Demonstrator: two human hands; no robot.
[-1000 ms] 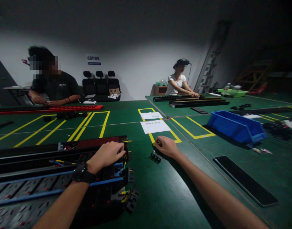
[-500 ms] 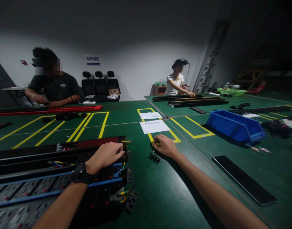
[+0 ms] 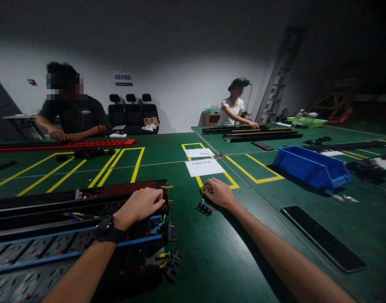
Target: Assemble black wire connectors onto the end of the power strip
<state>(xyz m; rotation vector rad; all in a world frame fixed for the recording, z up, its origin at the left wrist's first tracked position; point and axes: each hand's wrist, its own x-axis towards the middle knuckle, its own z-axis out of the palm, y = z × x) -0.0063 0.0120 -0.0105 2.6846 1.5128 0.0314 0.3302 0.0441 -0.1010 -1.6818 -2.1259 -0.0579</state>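
My left hand (image 3: pixel 142 205), with a black watch on its wrist, rests on the right end of several long black strips (image 3: pixel 54 244) with sockets and blue edges. Its fingers are bent over the edge; what they grip, if anything, is hidden. Yellow and green wires and black end pieces (image 3: pixel 173 263) hang from the strip ends. On the green table, my right hand (image 3: pixel 218 192) has its fingers curled together near the yellow tape; whatever is between them is too small to name. Just below that hand lies a small black part (image 3: pixel 205 207) with holes.
Two white paper sheets (image 3: pixel 205 167) lie beyond my hands. A phone (image 3: pixel 322 237) and a blue bin (image 3: pixel 311 167) are on the right. Across the table, one person works at a red strip (image 3: pixel 117 143), another at black rails (image 3: pixel 262 136).
The person at the far left has shifted the head and hands slightly to the right. My hands look nearly unchanged.
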